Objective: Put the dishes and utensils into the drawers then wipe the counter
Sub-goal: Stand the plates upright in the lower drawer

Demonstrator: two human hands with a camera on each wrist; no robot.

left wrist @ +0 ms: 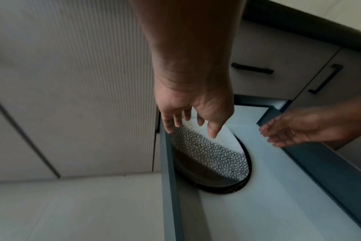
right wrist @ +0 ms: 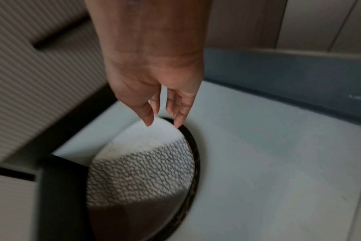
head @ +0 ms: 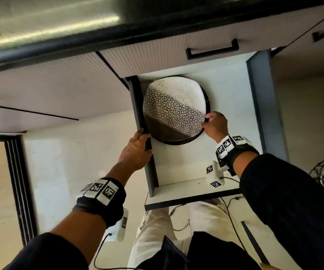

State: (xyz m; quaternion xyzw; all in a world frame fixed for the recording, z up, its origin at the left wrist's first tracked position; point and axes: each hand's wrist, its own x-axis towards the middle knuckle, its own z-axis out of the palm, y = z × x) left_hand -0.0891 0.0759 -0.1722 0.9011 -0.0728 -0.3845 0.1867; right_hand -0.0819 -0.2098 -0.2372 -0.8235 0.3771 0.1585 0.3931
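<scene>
The open drawer (head: 262, 106) holds a patterned plate (head: 173, 108) lying against its left wall. The left hand (head: 137, 151) rests on that wall, fingers relaxed, grasping nothing. The right hand (head: 214, 125) touches the plate's right rim with loosely extended fingers.

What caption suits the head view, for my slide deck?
Both hands, left hand and right hand, settle a patterned plate into the open drawer.
</scene>
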